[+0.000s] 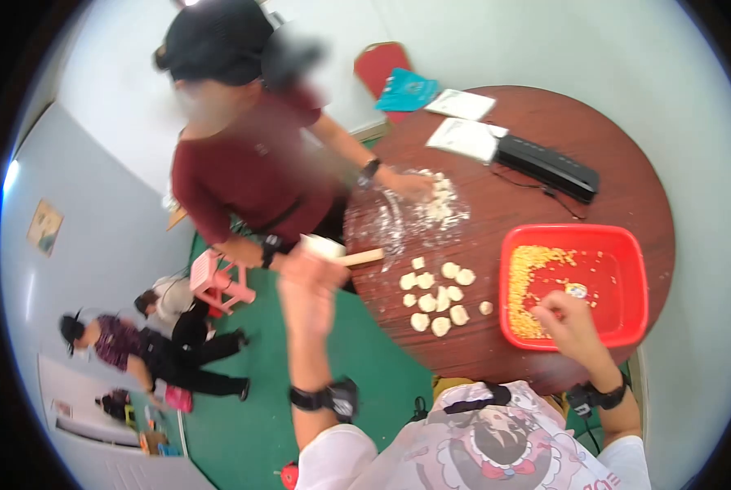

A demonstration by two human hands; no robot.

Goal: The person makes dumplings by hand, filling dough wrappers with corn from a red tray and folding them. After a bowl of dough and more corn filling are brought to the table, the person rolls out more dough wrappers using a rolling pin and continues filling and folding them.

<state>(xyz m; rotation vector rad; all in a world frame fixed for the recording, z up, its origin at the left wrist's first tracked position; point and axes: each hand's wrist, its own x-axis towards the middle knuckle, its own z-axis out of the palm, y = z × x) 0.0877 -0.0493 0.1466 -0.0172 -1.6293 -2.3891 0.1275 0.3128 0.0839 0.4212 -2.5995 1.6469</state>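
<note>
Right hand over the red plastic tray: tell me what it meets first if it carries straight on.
Probably the yellow kernels in the red plastic tray: the right hand reaches over its near rim toward them, though height is unclear.

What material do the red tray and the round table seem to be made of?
The red tray looks like plastic: uniform bright colour, smooth rounded rim. The round table looks like wood or wood veneer with a glossy reddish-brown finish; which one is unclear.
</note>
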